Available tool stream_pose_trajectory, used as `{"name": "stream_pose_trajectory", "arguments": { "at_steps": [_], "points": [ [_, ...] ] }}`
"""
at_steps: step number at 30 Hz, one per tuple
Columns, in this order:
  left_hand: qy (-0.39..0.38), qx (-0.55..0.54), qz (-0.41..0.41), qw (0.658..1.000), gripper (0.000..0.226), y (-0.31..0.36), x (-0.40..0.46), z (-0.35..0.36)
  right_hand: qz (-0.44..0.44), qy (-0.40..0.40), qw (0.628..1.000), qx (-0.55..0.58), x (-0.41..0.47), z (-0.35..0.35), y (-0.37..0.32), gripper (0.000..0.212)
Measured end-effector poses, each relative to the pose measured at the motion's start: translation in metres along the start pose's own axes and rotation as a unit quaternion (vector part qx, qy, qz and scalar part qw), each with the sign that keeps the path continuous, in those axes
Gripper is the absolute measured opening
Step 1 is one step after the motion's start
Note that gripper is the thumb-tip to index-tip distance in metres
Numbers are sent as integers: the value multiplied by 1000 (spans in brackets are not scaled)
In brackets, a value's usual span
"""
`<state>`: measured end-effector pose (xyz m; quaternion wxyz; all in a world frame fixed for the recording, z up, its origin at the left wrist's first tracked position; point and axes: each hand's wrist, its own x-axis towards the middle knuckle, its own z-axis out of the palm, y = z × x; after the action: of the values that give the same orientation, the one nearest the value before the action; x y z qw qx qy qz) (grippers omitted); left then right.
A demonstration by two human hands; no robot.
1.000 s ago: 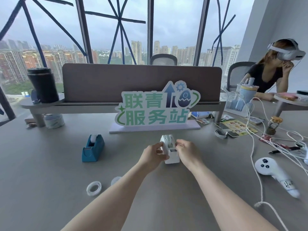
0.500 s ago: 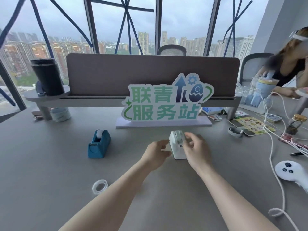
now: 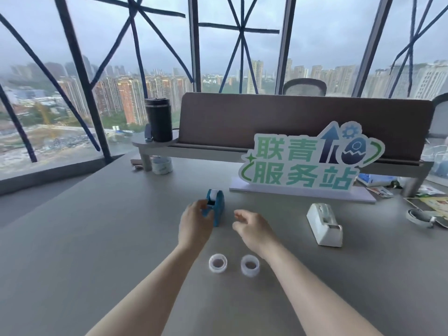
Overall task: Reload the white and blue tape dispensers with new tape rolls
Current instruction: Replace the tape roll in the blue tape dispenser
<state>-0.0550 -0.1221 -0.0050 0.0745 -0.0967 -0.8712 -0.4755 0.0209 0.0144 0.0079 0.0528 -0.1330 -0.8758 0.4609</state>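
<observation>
Your hands have left the white dispenser (image 3: 324, 224) (it sits alone at right). Now your left hand (image 3: 195, 223) grips the blue dispenser (image 3: 216, 209) on the bench (image 3: 97, 238); your right hand (image 3: 252, 226) hangs loosely open beside it.

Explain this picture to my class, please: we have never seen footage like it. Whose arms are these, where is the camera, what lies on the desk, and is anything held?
There is no machine here. The arms belong to a person wearing a wide-angle camera on the head, so you look forward and down as that person does.

The left hand rests against the blue tape dispenser, which has a white roll in it; whether the fingers have closed into a firm grip cannot be told. The right hand hovers open beside it, holding nothing.

On the grey desk, two small clear tape rolls lie near the forearms. The white tape dispenser stands apart on the right, untouched. Further back are a green sign, a black tumbler on a raised shelf, and a wide tape roll.
</observation>
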Motion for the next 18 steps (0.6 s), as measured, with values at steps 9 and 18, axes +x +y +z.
{"name": "stream_pose_trajectory", "arguments": {
  "at_steps": [9,18],
  "points": [
    [-78,97,-57,991,59,-15,22,3,10,-22,999,25,36,27,-15,29],
    [-50,42,-31,997,29,-17,9,0,24,9,998,65,34,32,-20,38]
  ]
}}
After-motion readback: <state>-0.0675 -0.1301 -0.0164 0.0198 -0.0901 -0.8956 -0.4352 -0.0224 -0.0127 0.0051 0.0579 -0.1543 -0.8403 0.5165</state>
